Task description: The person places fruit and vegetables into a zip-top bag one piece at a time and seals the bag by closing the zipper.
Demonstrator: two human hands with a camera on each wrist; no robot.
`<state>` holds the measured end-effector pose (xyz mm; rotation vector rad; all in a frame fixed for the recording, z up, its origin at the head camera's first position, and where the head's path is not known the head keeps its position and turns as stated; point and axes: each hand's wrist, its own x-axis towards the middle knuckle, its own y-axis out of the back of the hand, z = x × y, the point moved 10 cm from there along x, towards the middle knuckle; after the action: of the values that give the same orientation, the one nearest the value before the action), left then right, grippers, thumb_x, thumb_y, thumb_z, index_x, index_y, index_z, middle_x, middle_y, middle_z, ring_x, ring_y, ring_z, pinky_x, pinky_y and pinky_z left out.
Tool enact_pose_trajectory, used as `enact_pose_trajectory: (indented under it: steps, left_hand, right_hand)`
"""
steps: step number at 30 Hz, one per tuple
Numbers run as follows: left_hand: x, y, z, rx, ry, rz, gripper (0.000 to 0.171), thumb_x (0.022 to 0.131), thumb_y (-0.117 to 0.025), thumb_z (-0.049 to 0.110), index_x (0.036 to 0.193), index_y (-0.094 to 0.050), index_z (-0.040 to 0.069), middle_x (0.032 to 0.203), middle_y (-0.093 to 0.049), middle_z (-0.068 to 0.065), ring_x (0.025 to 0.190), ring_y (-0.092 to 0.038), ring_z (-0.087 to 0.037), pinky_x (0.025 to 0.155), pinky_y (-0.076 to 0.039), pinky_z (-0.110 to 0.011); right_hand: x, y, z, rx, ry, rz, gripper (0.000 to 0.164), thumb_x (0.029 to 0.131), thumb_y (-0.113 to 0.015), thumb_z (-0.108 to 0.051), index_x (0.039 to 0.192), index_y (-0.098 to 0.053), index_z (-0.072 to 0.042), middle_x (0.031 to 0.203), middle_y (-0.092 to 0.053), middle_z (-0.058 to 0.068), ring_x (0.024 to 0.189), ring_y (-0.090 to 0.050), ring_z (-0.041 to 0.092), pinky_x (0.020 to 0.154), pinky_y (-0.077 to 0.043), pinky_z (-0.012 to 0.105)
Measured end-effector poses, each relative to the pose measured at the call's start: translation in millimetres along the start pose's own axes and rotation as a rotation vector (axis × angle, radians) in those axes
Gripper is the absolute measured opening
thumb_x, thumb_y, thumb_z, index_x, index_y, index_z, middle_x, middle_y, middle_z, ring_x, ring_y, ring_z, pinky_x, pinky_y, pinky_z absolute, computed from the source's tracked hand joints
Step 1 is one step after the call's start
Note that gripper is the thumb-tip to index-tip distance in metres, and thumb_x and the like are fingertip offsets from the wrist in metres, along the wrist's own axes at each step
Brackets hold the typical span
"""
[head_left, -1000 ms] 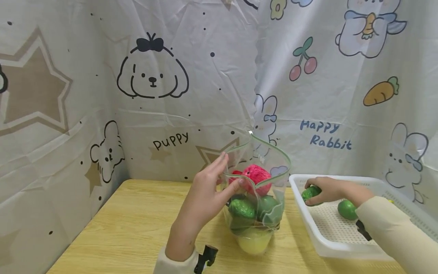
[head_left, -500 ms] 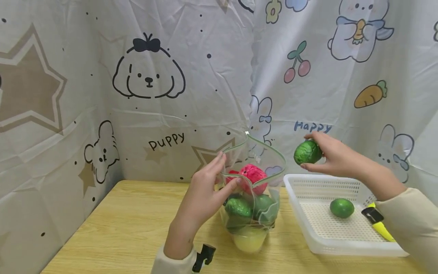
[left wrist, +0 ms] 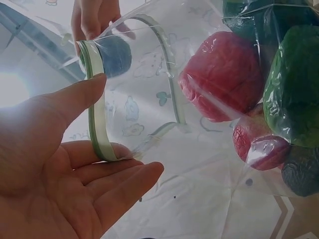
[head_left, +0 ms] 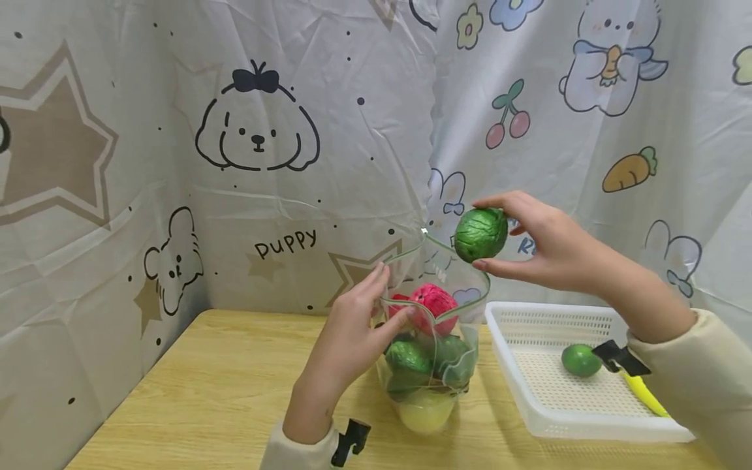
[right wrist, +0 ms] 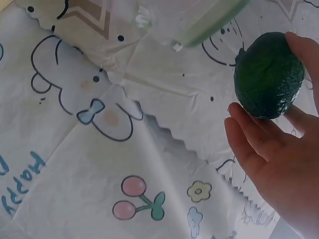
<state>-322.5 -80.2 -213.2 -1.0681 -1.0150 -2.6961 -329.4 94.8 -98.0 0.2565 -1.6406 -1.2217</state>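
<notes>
A clear zip bag [head_left: 480, 329] with a green-edged mouth stands upright on the table. Inside it lie a crinkled pink-red fruit [head_left: 433, 308], several green fruits [head_left: 408, 356] and something pale yellow at the bottom. My left hand [head_left: 352, 333] holds the mouth's near left rim, its thumb on the green edge [left wrist: 92, 127] and the index finger hooked at the rim in the left wrist view. In my right hand [head_left: 549, 245] is a wrinkled green avocado [head_left: 480, 235], pinched between thumb and fingers, above the right side of the bag's mouth.
To the bag's right, a white perforated basket [head_left: 511, 385] holds a smooth green fruit [head_left: 580, 360] and a yellow banana-like thing [head_left: 643, 395], partly behind my right sleeve. A printed curtain [head_left: 258, 215] hangs around the wooden table [head_left: 194, 391].
My right hand has picked the avocado out of the basket, lifted it and carried it left to the bag's mouth. My left hand stays on the rim.
</notes>
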Motion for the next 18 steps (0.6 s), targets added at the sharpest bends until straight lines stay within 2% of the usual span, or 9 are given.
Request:
enact_pose_trajectory:
  steps: [7, 12, 14, 18]
  left_hand:
    - [-1.2, 0.6, 0.8, -0.003, -0.016, 0.002, 0.063, 0.086, -0.065, 0.034, 0.137, -0.045, 0.002, 0.146, -0.042, -0.015, 0.128, -0.044, -0.021, 0.097, -0.052, -0.039]
    - [-2.4, 0.5, 0.9, -0.004, -0.017, -0.005, 0.065, 0.086, -0.064, 0.037, 0.137, -0.044, 0.003, 0.147, -0.040, -0.016, 0.121, -0.051, -0.022, 0.095, -0.053, -0.039]
    - [-2.8, 0.5, 1.3, -0.002, -0.017, -0.011, 0.066, 0.086, -0.063, 0.038, 0.138, -0.043, 0.003, 0.147, -0.040, -0.016, 0.121, -0.050, -0.023, 0.095, -0.053, -0.040]
    - [-2.3, 2.5, 2.0, 0.005, -0.021, -0.011, 0.068, 0.086, -0.063, 0.041, 0.138, -0.043, 0.002, 0.146, -0.041, -0.017, 0.128, -0.043, -0.023, 0.100, -0.048, -0.043]
  right_hand:
    - [11.6, -33.3, -6.0, 0.033, 0.004, -0.061, 0.067, 0.074, -0.076, -0.036, 0.130, -0.047, -0.012, 0.117, -0.059, 0.005, 0.100, -0.057, 0.014, 0.080, -0.059, 0.044]
    - [14.3, -57.5, 2.7, -0.012, -0.067, -0.121, 0.068, 0.074, -0.074, -0.043, 0.132, -0.046, -0.018, 0.122, -0.056, 0.005, 0.104, -0.056, 0.017, 0.083, -0.057, 0.046]
    - [13.8, -62.7, 4.7, -0.020, -0.081, -0.136, 0.067, 0.074, -0.073, -0.043, 0.132, -0.047, -0.020, 0.125, -0.054, 0.005, 0.105, -0.055, 0.020, 0.083, -0.057, 0.047]
    - [13.5, -63.8, 2.5, -0.005, -0.054, -0.126, 0.061, 0.075, -0.074, -0.039, 0.128, -0.051, -0.017, 0.125, -0.055, 0.006, 0.104, -0.055, 0.020, 0.082, -0.058, 0.045]
